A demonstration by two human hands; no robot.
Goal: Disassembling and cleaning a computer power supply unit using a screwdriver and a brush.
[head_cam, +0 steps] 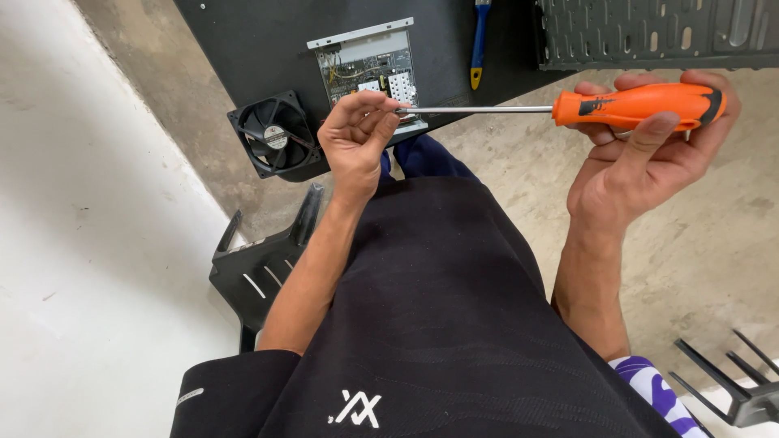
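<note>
Right hand (649,154) up in the upper right of the frame, fingers curled round the orange handle of a screwdriver (637,105), thumb pressed along the near side of the grip. The tool lies almost level, its long steel shaft running leftward across the frame. And there's the left hand (357,134) at upper centre, fingertips pinched together right at the tip of the shaft; whether anything small sits between those fingertips, I cannot tell.

Behind the left hand, on a black mat (243,40) at the top of the frame, sits an open metal case with a circuit board (365,69) inside. Just to its left, at the mat's lower edge, a black cooling fan (272,134). Further right on the mat, a second screwdriver with a blue and yellow handle (479,40), well apart from both hands. A dark perforated panel (657,32) fills the top right corner. Concrete floor (706,243) below, black plastic chair parts (260,268) at lower left.
</note>
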